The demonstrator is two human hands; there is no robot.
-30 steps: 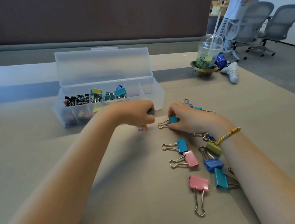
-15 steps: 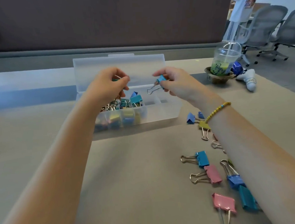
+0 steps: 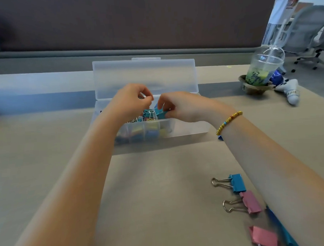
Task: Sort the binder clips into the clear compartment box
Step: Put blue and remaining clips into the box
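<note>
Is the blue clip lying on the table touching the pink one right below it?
Touching. In the head view the blue clip's lower corner meets the pink clip's top corner, with no table showing between them.

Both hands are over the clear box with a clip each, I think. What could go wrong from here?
The right hand pinches a teal binder clip above already heaped compartments of the clear plastic compartment box; it may land in the wrong section or spill over. The left hand hides what it grips. The right forearm lies close beside the pink binder clip and could sweep it away.
</note>
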